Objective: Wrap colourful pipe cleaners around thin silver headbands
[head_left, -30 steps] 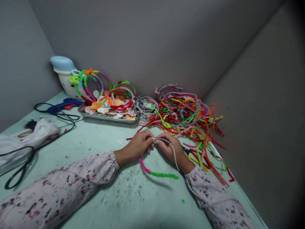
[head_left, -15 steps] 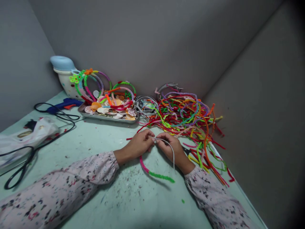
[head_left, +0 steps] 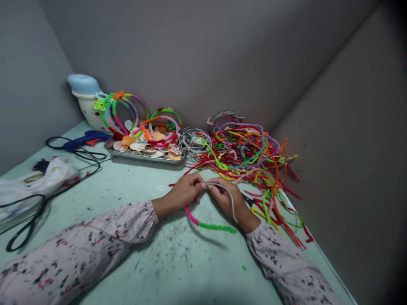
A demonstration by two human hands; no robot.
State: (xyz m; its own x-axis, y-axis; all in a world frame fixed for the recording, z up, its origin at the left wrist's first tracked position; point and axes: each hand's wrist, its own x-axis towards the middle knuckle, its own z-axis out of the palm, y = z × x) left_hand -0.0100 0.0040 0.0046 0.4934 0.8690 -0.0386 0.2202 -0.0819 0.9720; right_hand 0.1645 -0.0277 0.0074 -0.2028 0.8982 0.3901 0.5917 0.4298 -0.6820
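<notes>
Over the middle of the table, my left hand [head_left: 187, 189] and my right hand [head_left: 226, 195] meet with their fingertips almost touching. Between them is a thin grey-white wire [head_left: 231, 198], pinched by both. Its free end arcs over my right hand down to the wrist. From beneath my left hand hangs a fuzzy pipe-cleaner-wrapped end [head_left: 210, 226], pink near the fingers and green towards the tip. It seems to belong to the same piece as the wire, but my fingers hide the join.
Behind my hands lies a tangled heap of coloured pipe cleaners [head_left: 244, 148], with coiled wire [head_left: 194, 140] beside it. A metal tray [head_left: 149, 160] holds shells and wrapped hoops. Leftwards are a blue glue gun [head_left: 83, 140], black cable [head_left: 41, 207], plastic bag [head_left: 60, 171] and lidded container [head_left: 90, 110]. Scissors [head_left: 248, 201] lie right.
The pink and green end has swung up slightly and to the right. The wire's free tip has shifted towards my right wrist. My hands stay nearly in place.
</notes>
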